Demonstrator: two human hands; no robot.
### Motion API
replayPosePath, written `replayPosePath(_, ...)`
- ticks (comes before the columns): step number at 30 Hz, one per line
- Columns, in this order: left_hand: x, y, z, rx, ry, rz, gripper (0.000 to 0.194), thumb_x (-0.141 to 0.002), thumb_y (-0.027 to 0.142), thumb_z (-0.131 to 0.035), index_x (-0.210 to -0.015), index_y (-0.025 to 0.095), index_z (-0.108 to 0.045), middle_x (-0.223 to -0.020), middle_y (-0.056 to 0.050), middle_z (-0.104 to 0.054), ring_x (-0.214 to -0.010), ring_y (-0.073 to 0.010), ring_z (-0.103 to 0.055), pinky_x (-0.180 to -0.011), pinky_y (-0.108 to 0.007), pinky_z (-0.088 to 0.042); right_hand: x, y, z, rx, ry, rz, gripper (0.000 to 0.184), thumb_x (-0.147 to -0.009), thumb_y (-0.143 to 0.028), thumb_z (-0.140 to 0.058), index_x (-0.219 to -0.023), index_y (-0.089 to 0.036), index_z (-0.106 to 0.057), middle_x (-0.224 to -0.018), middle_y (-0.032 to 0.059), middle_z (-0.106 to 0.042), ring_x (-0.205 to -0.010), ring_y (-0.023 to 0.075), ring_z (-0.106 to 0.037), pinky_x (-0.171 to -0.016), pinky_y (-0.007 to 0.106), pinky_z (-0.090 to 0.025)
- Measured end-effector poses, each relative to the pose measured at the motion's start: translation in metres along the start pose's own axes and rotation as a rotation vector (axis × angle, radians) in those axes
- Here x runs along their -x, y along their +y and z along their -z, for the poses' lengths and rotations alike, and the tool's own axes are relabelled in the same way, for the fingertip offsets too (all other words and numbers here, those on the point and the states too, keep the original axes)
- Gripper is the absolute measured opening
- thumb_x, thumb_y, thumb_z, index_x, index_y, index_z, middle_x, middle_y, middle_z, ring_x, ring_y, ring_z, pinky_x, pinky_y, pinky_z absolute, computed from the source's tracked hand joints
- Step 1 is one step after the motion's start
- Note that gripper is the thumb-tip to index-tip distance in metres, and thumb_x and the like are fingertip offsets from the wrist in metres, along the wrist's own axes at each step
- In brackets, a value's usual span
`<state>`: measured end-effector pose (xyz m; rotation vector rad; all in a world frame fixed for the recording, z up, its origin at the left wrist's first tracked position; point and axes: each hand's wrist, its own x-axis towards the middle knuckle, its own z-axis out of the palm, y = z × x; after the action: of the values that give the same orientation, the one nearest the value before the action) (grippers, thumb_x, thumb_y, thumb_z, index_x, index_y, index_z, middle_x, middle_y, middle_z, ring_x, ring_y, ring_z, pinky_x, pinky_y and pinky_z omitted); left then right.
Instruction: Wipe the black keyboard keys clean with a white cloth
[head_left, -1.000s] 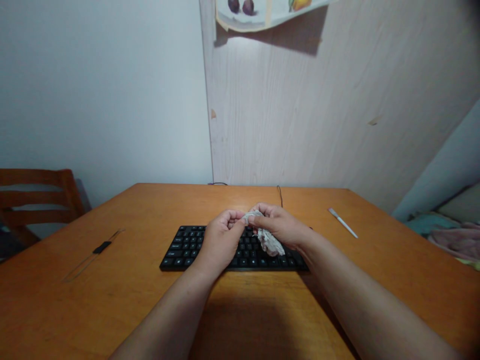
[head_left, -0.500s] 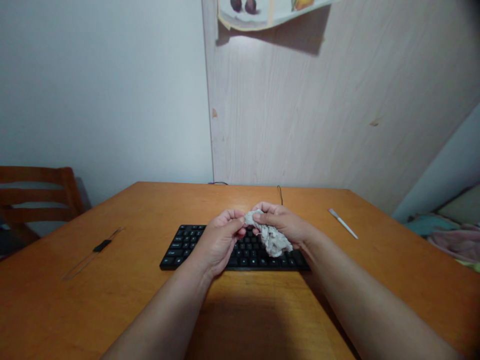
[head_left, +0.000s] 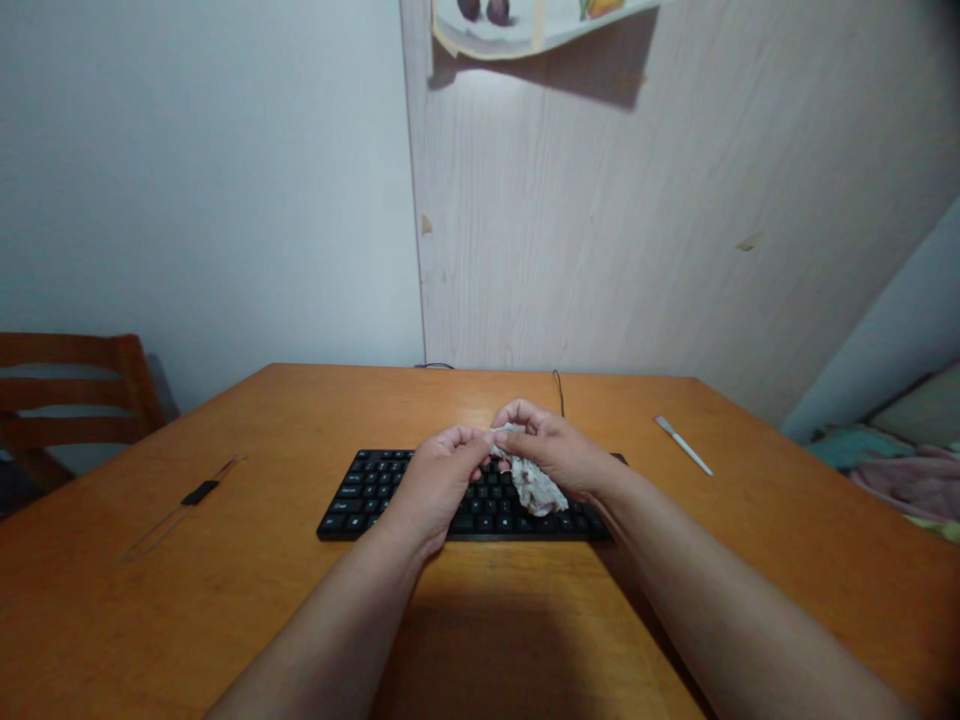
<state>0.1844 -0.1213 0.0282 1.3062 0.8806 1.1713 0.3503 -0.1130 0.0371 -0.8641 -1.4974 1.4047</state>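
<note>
A crumpled whitish-grey cloth (head_left: 538, 488) hangs from my fingers over the black keyboard (head_left: 360, 497). My right hand (head_left: 559, 448) is closed on its upper part, thumb on top. With thumb and fingers pinched together, my left hand (head_left: 441, 480) grips the cloth's left tip, which its fingers mostly cover. The fingertips of both hands meet or nearly meet above the middle keys. Both hands and the cloth hide much of the keyboard's centre and right side.
On the wooden table (head_left: 480, 620), a white-handled brush (head_left: 684, 446) lies to the right. A black piece with thin wire-like loops (head_left: 199, 492) lies to the left. A dark cable (head_left: 559, 392) runs behind the keyboard. A wooden chair (head_left: 75, 392) stands at the left.
My right hand has shifted slightly left, closer to my left fingertips. The cloth has moved left with it, and less of its upper part shows between the hands.
</note>
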Motion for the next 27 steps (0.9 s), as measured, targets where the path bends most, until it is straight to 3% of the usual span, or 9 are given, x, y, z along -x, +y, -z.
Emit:
replayPosePath(4, -0.003, -0.005, 0.004, 0.041, -0.01, 0.052, 0.025, -0.08, 0.037, -0.065, -0.068, 0.017, -0.057, -0.065, 0.002, -0.054, -0.056, -0.0091, -0.042, -0.053, -0.021, -0.031, -0.001, 0.0, 0.0, 0.04, -0.024, 0.021, 0.033, -0.08, -0.04, -0.069, -0.102, -0.021, -0.054, -0.085, -0.001, -0.061, -0.07, 0.0123, -0.056, -0.065, 0.026, -0.044)
replayPosePath(10, -0.005, -0.009, 0.008, 0.04, 0.088, 0.069, 0.029, -0.08, 0.038, -0.066, -0.066, 0.017, -0.051, -0.058, 0.006, -0.046, -0.051, -0.0074, -0.036, -0.048, -0.022, -0.026, 0.002, -0.009, -0.007, 0.38, 0.07, 0.11, 0.039, -0.084, -0.034, -0.063, -0.12, -0.02, -0.052, -0.101, 0.0047, -0.062, -0.083, 0.0156, -0.058, -0.073, 0.03, -0.046)
replayPosePath(13, -0.006, -0.008, 0.008, 0.154, 0.084, 0.088, 0.028, -0.079, 0.035, -0.067, -0.066, 0.017, -0.05, -0.057, 0.006, -0.043, -0.049, -0.0063, -0.034, -0.046, -0.022, -0.024, 0.005, -0.011, -0.016, 0.66, 0.124, 0.217, 0.042, -0.081, -0.032, -0.067, -0.119, -0.021, -0.054, -0.108, 0.0068, -0.063, -0.094, 0.0196, -0.058, -0.082, 0.035, -0.045)
replayPosePath(16, -0.005, -0.004, 0.009, 0.349, 0.018, 0.117, 0.027, -0.08, 0.032, -0.067, -0.067, 0.016, -0.049, -0.057, 0.007, -0.041, -0.046, -0.0047, -0.032, -0.046, -0.021, -0.024, 0.005, -0.006, -0.024, 0.803, 0.189, 0.334, 0.03, -0.084, -0.028, -0.062, -0.113, -0.021, -0.058, -0.102, 0.0051, -0.065, -0.095, 0.0196, -0.058, -0.084, 0.034, -0.044)
replayPosePath(21, -0.004, 0.002, 0.009, 0.559, -0.054, 0.189, 0.026, -0.08, 0.028, -0.069, -0.069, 0.016, -0.048, -0.055, 0.009, -0.036, -0.043, -0.003, -0.027, -0.045, -0.02, -0.025, 0.001, 0.005, -0.027, 0.675, 0.215, 0.395, 0.023, -0.089, -0.027, -0.057, -0.111, -0.021, -0.06, -0.1, 0.0039, -0.065, -0.094, 0.0179, -0.059, -0.084, 0.032, -0.045)
replayPosePath(27, -0.005, 0.001, 0.01, 0.614, -0.07, 0.227, 0.025, -0.08, 0.029, -0.069, -0.07, 0.016, -0.049, -0.055, 0.009, -0.036, -0.042, -0.0029, -0.028, -0.045, -0.02, -0.026, 0.002, 0.007, -0.028, 0.46, 0.202, 0.304, 0.024, -0.09, -0.036, -0.058, -0.108, -0.02, -0.06, -0.091, 0.0022, -0.065, -0.08, 0.016, -0.06, -0.073, 0.029, -0.048)
